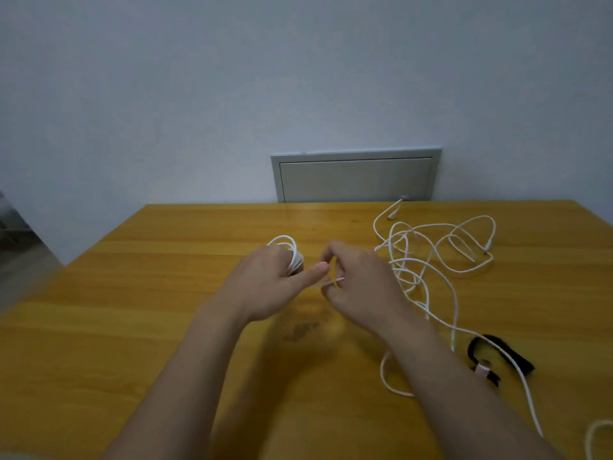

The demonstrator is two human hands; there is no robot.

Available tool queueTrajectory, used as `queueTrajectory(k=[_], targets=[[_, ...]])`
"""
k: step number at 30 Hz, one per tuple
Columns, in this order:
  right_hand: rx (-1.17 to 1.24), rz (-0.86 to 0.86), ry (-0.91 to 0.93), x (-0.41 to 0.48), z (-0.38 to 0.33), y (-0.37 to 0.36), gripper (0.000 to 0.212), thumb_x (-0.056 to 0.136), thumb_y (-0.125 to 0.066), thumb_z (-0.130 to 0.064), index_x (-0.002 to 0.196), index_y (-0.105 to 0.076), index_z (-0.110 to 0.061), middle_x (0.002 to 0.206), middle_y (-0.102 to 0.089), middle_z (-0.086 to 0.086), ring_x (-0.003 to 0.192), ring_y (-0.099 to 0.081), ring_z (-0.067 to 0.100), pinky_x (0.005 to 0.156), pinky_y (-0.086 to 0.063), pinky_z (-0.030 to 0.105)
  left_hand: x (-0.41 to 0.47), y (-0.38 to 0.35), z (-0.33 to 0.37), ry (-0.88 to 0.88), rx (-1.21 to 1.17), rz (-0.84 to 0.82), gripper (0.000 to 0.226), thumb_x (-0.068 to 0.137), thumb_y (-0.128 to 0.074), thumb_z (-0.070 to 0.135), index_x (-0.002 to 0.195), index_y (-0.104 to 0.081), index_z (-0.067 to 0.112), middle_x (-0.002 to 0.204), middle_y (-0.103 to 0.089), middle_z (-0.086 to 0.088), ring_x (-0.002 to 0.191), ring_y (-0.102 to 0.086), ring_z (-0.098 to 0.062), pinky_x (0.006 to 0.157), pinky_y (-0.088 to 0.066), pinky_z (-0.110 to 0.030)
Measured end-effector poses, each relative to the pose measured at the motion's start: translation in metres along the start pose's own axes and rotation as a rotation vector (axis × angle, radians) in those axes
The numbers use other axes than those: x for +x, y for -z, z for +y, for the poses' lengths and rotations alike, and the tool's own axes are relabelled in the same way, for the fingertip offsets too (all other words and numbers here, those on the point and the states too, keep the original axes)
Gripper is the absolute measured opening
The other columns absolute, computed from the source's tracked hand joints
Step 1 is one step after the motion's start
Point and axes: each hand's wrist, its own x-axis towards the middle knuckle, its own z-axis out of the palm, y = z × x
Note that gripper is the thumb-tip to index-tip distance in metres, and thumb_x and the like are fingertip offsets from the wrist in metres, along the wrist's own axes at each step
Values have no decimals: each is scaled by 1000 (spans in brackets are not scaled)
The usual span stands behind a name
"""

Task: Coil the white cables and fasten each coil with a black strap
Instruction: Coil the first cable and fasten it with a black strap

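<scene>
Coil point(292, 252): white cable, several loops, centre of the frame just left of middle, raised over the yellow table point(99, 327); the loops stand on edge round the fingers of 1 hand.
Left hand point(265, 283): fingers curled through the coil and holding it; thumb point(313, 272) stretched out to the right, its tip just beside the other hand.
Free strand point(333, 281): short length of the same cable bridging the 2 hands; long axis roughly left to right, tilted slightly up on the right. It is blurred, so exactly where it leaves the coil cannot be told.
Right hand point(360, 283): directly right of the coil, fingers bent and pinched on the free strand; the nearer hand to all the slack.
Loose cables point(441, 257): white tangle in the right half of the frame, running from the far table edge down past the right forearm. Which line feeds the pinched strand cannot be told.
Black strap point(504, 355): lower right of the frame, flat on the table beyond the right forearm, a white cable crossing over it; well apart from the coil.
Next move, as judged: another wrap, the right hand carrying the strand leftward over the coil. Once coiling ends, the strap lies on the right hand's side, so that hand has the shorter reach.
</scene>
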Motion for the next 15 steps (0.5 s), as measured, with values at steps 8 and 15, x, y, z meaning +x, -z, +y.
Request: queueTrajectory(k=[8, 15], targets=[[122, -67, -49, 25, -6, 90, 16, 82, -75, -14, 80, -65, -26, 65, -62, -8, 60, -55, 8, 60, -42, 29, -8, 60, 51, -5, -171, -154, 54, 94, -67, 52, 58, -45, 18, 54, -40, 0, 48, -33, -15, 52, -26, -32], [-76, 48, -119, 30, 3, 144, 11, 94, -64, -16, 87, -69, -23, 74, -63, -9, 74, -61, 16, 67, -45, 31, -7, 100, 87, -62, -832, -131, 54, 111, -34, 41, 61, -29, 22, 58, -17, 1, 51, -12, -18, 48, -21, -28]])
